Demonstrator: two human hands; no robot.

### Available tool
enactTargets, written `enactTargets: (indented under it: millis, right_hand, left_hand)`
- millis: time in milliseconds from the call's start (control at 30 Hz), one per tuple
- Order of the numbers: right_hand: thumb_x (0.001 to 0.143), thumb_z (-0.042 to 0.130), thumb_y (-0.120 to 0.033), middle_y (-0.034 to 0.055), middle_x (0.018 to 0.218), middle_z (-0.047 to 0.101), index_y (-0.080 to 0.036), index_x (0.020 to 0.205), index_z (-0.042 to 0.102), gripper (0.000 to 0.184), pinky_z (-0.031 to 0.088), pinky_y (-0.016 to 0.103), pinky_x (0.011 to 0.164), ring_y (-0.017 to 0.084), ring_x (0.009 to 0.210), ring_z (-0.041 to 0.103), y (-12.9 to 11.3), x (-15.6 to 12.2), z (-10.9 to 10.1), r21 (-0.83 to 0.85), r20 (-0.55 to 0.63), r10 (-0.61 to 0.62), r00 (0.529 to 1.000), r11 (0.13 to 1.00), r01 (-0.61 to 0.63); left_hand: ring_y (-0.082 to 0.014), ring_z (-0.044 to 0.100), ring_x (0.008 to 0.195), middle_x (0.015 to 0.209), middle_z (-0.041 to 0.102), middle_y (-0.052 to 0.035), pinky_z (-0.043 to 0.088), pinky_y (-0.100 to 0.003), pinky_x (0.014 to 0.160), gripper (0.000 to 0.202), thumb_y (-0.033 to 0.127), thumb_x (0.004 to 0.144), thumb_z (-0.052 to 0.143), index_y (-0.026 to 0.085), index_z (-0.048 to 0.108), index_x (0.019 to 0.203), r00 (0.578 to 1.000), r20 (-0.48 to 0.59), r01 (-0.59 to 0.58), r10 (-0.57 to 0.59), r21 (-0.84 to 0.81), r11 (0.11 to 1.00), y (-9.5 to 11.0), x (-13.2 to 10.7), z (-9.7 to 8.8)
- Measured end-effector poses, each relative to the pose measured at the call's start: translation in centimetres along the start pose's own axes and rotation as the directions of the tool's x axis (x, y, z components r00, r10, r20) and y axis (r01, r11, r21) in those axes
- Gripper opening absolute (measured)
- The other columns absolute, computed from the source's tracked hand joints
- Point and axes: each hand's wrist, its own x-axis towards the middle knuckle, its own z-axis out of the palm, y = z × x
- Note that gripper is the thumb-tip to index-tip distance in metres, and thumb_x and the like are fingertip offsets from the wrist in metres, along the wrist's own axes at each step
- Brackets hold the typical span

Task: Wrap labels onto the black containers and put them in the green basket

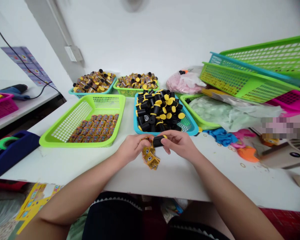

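My left hand point(132, 146) is closed on a small bunch of yellow patterned label sleeves point(150, 158), which fan out below its fingertips. Between the fingers of my right hand point(178, 144) is a small black canister point(158, 141) with a yellow lid. The canister's left end meets the labels at my left fingertips; whether it is inside a sleeve I cannot tell. Just beyond my hands, a blue basket point(165, 132) is heaped with similar black canisters with yellow lids. Left of it, a green basket point(83, 144) holds rows of labelled canisters point(96, 128).
Two more baskets point(137, 91) of labelled canisters stand by the wall. On the right are stacked baskets point(222, 80), plastic bags point(215, 108), balloon-like coloured scraps point(223, 136) and a fan point(285, 150). A blue tape dispenser point(17, 150) sits at the left table edge.
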Motion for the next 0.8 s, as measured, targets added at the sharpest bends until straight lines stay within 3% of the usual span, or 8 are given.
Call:
enactTargets:
  millis: [133,267,367,500,600,667,800]
  right_hand:
    - [0.085,0.065,-0.049,-0.0049,0.051,0.059,-0.017,0.096,0.065,0.035,0.042,0.024,0.045,0.009,0.042,0.051,0.2,0.1,0.4,0.039,-0.023,0.021,1.000,0.999,-0.020]
    - [0.084,0.065,-0.048,-0.0051,0.050,0.059,-0.017,0.095,0.064,0.033,0.042,0.024,0.044,0.009,0.041,0.052,0.2,0.1,0.5,0.004,-0.100,0.007,0.995,1.000,-0.006]
    - [0.082,0.068,-0.046,-0.0055,0.052,0.059,-0.017,0.093,0.064,0.031,0.041,0.023,0.042,0.008,0.041,0.052,0.3,0.2,0.6,-0.046,-0.115,-0.001,0.993,0.999,-0.004]
    - [0.079,0.069,-0.049,-0.0056,0.056,0.059,-0.019,0.096,0.062,0.035,0.045,0.024,0.044,0.009,0.044,0.053,0.9,0.1,1.6,-0.065,-0.128,-0.032,0.991,0.998,0.023]
    - [0.078,0.070,-0.048,-0.0051,0.057,0.057,-0.020,0.090,0.063,0.032,0.042,0.023,0.044,0.009,0.046,0.051,1.3,-0.1,2.5,-0.258,-0.176,-0.110,0.978,0.964,0.062]
    - [0.079,0.071,-0.047,-0.0053,0.056,0.054,-0.020,0.086,0.063,0.030,0.039,0.022,0.045,0.008,0.047,0.048,1.5,-0.3,2.7,-0.445,-0.195,-0.190,0.962,0.891,0.086]
    - [0.084,0.064,-0.054,-0.0039,0.059,0.055,-0.021,0.092,0.067,0.035,0.040,0.023,0.049,0.010,0.051,0.049,1.2,-0.5,2.3,-0.665,-0.070,-0.371,0.926,0.709,0.234]
  left_hand:
    - [-0.0187,0.069,0.083,0.093,0.075,-0.0061,0.052,-0.026,0.076,0.049,0.057,0.096,0.041,0.019,0.071,0.108,0.999,0.022,-0.026,0.024,0.068,0.997,0.5,0.3,0.1]
    - [-0.0206,0.070,0.093,0.105,0.075,-0.0063,0.054,-0.029,0.084,0.034,0.046,0.087,0.064,0.021,0.070,0.109,0.997,-0.080,0.022,-0.021,0.008,1.000,1.2,0.3,0.3]
    - [-0.0199,0.073,0.086,0.102,0.076,-0.0056,0.057,-0.028,0.079,0.052,0.041,0.078,0.075,0.022,0.061,0.125,0.987,-0.095,0.116,-0.132,-0.150,0.982,1.3,0.3,0.4]
    - [-0.0242,0.073,0.094,0.100,0.076,-0.0062,0.058,-0.030,0.078,0.088,0.037,0.069,0.084,0.026,0.039,0.143,0.978,-0.098,0.152,-0.186,-0.281,0.948,0.8,0.1,0.7]
    - [-0.0225,0.073,0.095,0.102,0.075,-0.0037,0.056,-0.029,0.081,0.090,0.027,0.072,0.081,0.029,0.032,0.147,0.983,-0.098,0.134,-0.155,-0.191,0.972,0.8,-0.1,0.9]
    - [-0.0213,0.073,0.097,0.105,0.075,-0.0029,0.055,-0.027,0.082,0.086,0.021,0.076,0.075,0.031,0.030,0.148,0.989,-0.069,0.123,-0.131,-0.103,0.987,1.1,-0.2,0.9]
    - [-0.0204,0.072,0.095,0.115,0.073,-0.0053,0.056,-0.027,0.080,0.096,0.017,0.078,0.071,0.030,0.014,0.154,0.998,-0.023,0.057,-0.056,0.036,0.998,1.5,-0.5,0.6]
